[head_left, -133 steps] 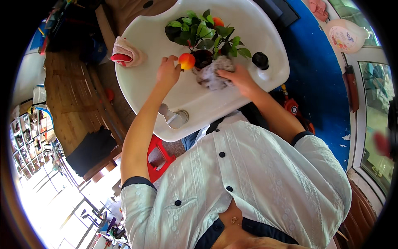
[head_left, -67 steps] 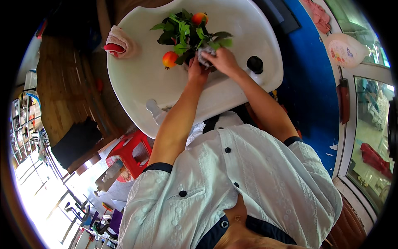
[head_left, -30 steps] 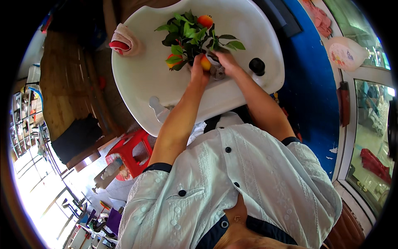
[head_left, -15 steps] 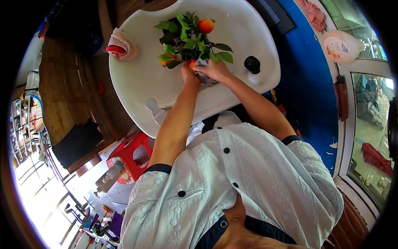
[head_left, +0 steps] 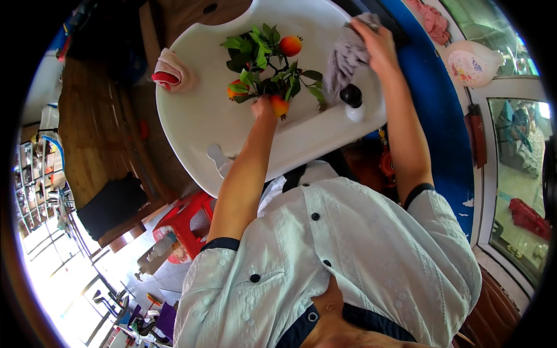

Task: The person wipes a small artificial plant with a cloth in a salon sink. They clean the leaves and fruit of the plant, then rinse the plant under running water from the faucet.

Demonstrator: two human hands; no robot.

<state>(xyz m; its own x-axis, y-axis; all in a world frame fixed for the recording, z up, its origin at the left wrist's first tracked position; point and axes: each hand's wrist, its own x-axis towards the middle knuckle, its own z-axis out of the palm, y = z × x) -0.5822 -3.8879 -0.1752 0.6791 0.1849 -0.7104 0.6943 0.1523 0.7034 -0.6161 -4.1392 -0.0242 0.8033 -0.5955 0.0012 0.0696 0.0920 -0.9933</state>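
Observation:
My left hand (head_left: 264, 108) is closed round the lower stem of a leafy branch (head_left: 261, 49) bearing several orange-red pomegranates (head_left: 290, 46). The branch is over the white basin (head_left: 194, 119), its leaves spreading away from me. One pomegranate (head_left: 279, 107) sits right beside my left fingers. Out at the basin's right rim, my right hand (head_left: 378, 49) grips a crumpled grey cloth (head_left: 343, 62). The cloth hangs down toward a black-topped white object (head_left: 351, 95) on the basin's ledge. My right fingertips are partly hidden in the cloth.
A rolled pale pink towel with a red part (head_left: 174, 72) rests on the basin's left rim. Near its front edge is a pale lever-like fitting (head_left: 216, 153). A red plastic stool (head_left: 183, 223) and a wooden bench (head_left: 96, 139) stand to the left; a blue wall (head_left: 432, 122) is at right.
My right hand has left the branch and moved right and away from me with the grey cloth. My left hand keeps the stem; the fruit beside it now shows more fully.

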